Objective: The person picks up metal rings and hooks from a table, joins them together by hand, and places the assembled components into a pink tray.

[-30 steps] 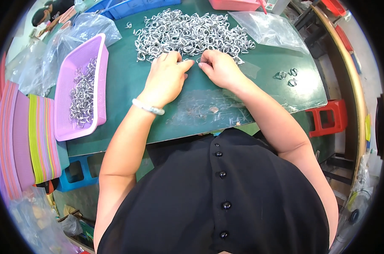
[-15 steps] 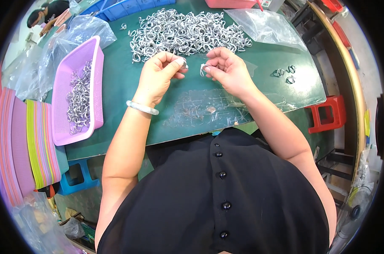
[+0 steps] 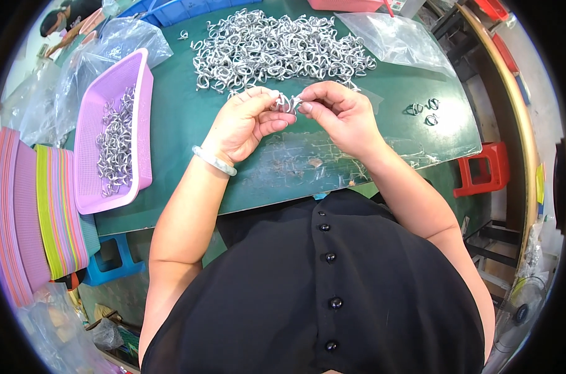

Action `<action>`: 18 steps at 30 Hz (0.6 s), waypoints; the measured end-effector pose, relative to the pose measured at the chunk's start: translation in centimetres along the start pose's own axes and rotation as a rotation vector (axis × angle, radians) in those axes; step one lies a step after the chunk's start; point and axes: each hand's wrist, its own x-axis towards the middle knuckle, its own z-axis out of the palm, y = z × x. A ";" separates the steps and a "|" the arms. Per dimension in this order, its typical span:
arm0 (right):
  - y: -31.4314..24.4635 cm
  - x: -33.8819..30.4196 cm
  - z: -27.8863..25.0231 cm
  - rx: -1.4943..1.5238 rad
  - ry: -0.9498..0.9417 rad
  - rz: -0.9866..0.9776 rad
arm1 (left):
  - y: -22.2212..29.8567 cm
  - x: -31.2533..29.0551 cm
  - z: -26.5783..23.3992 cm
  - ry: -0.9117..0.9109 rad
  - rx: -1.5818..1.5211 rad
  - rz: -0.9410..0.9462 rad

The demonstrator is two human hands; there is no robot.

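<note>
Left grip [image 3: 242,128]: thumb and fingertips pinched a metal ring [image 3: 284,103], held between the heap and the near edge of the desk [image 3: 189,174].
Right grip [image 3: 348,121]: thumb and forefinger pinched a second ring [image 3: 297,105], just beside the first; whether the two touched could not be told.
Heap: silvery rings [image 3: 283,50] lay in a broad pile toward the desk's far edge, beyond both hands, with one loose ring [image 3: 183,35] just left of it.
Purple basket [image 3: 144,124]: stood along the desk's left edge, near the near left corner, with more rings [image 3: 116,146] inside.
Dark rings [image 3: 414,110]: three lay together near the desk's right edge, well apart from the heap.
Clear bag [image 3: 398,40]: lay toward the far right corner.
Blue tray [image 3: 189,12]: stood at the far edge, left of the middle.
Bracelet [image 3: 214,161]: circled the left wrist.
</note>
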 end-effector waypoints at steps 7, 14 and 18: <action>0.3 0.0 -0.1 -0.059 -0.001 -0.070 | -0.2 0.0 0.2 0.039 0.067 0.037; -0.3 -0.2 -0.5 -0.129 -0.009 -0.085 | -0.3 -0.4 0.6 -0.029 0.081 0.087; -0.4 -0.2 -0.5 -0.165 -0.004 -0.115 | -0.7 -0.4 0.5 -0.049 0.195 0.170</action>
